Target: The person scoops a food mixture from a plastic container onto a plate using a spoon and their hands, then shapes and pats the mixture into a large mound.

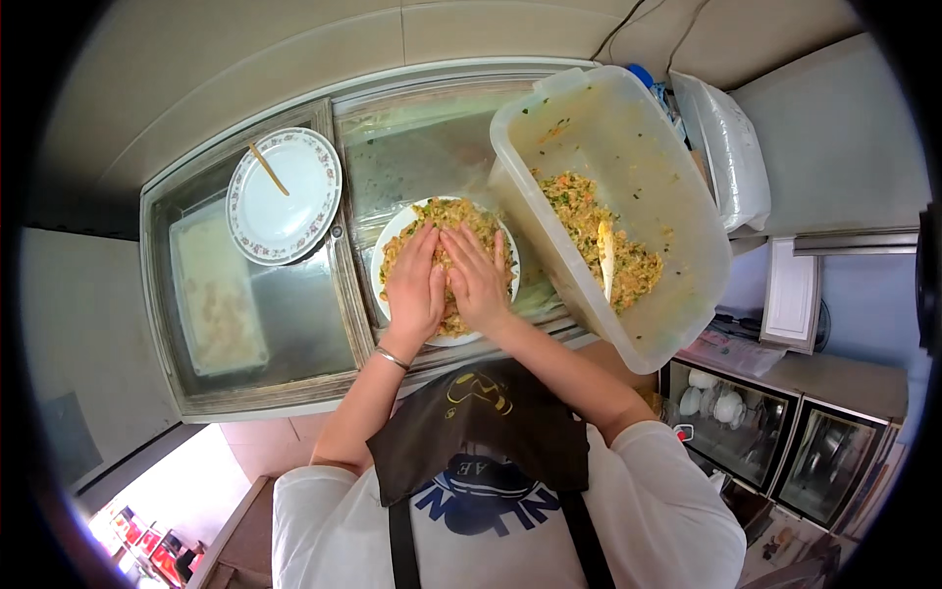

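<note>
A mound of chopped filling with green and orange bits (449,213) covers most of a white round plate (391,230) on the glass top of a chest freezer. Both palms lie flat on this mound, side by side and almost touching. My left hand (414,283) has its fingers together; a bangle circles that wrist. Over the right half of the mound rests my right hand (477,283), fingers slightly apart. Right beside the plate a large translucent plastic tub (662,184) stands tilted, holding more filling (581,221) and a spatula with a pale handle (606,258).
On the freezer's left pane sits a flower-rimmed plate (283,221) with a thin wooden stick (268,169) across it. A pale tray (217,287) shows through the glass. Behind the tub leans a white plastic sack (725,147). A glass-door cabinet (728,420) stands lower right.
</note>
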The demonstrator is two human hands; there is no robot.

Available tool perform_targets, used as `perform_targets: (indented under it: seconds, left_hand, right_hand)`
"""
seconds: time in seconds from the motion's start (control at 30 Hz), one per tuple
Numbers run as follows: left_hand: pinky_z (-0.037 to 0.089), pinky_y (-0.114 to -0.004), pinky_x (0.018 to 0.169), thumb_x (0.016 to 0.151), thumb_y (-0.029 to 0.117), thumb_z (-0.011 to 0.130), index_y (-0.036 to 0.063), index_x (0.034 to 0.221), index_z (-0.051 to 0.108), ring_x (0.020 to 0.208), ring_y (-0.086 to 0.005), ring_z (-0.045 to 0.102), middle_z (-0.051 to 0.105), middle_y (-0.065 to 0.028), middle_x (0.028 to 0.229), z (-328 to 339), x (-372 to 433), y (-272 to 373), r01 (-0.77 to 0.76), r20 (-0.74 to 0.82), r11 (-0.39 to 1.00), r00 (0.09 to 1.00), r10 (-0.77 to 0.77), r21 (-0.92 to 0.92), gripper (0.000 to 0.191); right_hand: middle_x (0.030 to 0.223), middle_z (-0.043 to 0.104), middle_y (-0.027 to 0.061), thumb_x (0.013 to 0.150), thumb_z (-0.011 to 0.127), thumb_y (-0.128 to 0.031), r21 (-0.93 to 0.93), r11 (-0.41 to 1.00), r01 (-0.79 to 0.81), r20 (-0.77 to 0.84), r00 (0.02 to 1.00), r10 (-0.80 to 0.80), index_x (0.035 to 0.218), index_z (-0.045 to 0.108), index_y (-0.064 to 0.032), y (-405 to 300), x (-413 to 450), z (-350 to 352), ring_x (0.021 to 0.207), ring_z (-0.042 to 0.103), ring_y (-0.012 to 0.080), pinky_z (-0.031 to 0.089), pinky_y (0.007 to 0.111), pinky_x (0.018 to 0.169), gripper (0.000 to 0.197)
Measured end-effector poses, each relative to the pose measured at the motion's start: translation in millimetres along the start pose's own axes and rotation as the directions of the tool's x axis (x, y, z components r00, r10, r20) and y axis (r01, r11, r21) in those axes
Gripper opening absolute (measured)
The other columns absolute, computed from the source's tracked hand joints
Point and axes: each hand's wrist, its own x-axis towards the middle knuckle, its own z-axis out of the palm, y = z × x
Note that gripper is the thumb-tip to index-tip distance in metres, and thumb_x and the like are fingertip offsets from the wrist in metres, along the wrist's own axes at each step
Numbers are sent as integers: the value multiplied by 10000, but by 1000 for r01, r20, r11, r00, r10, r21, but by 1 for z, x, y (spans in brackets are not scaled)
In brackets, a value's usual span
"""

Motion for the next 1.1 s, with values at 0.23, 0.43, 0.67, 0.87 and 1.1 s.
perform_targets:
  seconds: [0.23, 0.43, 0.67, 0.87, 1.1]
  left_hand:
    - [354, -470, 1051, 905, 159, 470, -27, 1311, 464, 1232, -408, 465, 478, -224, 1344, 13, -11, -18, 14, -25, 1000, 1000, -14, -6, 447]
    - [131, -524, 1136, 896, 236, 516, 29, 1377, 418, 1387, -392, 246, 299, -200, 1490, -2, -4, -1, 20, 43, 987, 999, -27, 158, 532]
    - [210, -510, 1122, 873, 242, 590, 36, 1358, 439, 1354, -369, 329, 404, -165, 1429, 2, -4, -4, 15, 54, 995, 998, -21, 97, 548]
    - [185, -509, 1129, 882, 252, 589, 31, 1352, 443, 1359, -370, 322, 410, -164, 1422, -1, -7, -4, 32, 92, 996, 995, -39, 80, 539]
    - [161, -510, 1133, 883, 264, 595, 46, 1360, 441, 1359, -366, 321, 404, -163, 1429, -4, -6, -4, 53, 105, 997, 993, -58, 48, 545]
  right_hand:
    - [1458, 404, 95, 963, 376, -243, -86, 996, 23, 75, 997, -17, 1388, 424, -49, 4, 0, 3, 1390, 302, 306, 57, 565, 1127, 470]
    - [1496, 348, 88, 989, 344, -297, 0, 997, -81, 28, 996, 81, 1438, 360, -84, 6, 0, -16, 1412, 258, 265, 87, 534, 1145, 497]
    - [1416, 454, 134, 992, 439, -264, 467, 844, -264, 137, 964, 226, 1376, 450, -63, 41, 21, -85, 1327, 400, 295, 298, 378, 1097, 434]
    - [1392, 476, 147, 970, 491, -190, 257, 942, -214, 125, 974, 187, 1344, 476, -38, 53, 36, -86, 1293, 440, 290, 337, 367, 1071, 404]
    - [1361, 496, 165, 972, 475, -221, 334, 907, -257, 32, 965, 261, 1305, 506, -28, 76, 91, -79, 1261, 468, 300, 354, 359, 1057, 386]
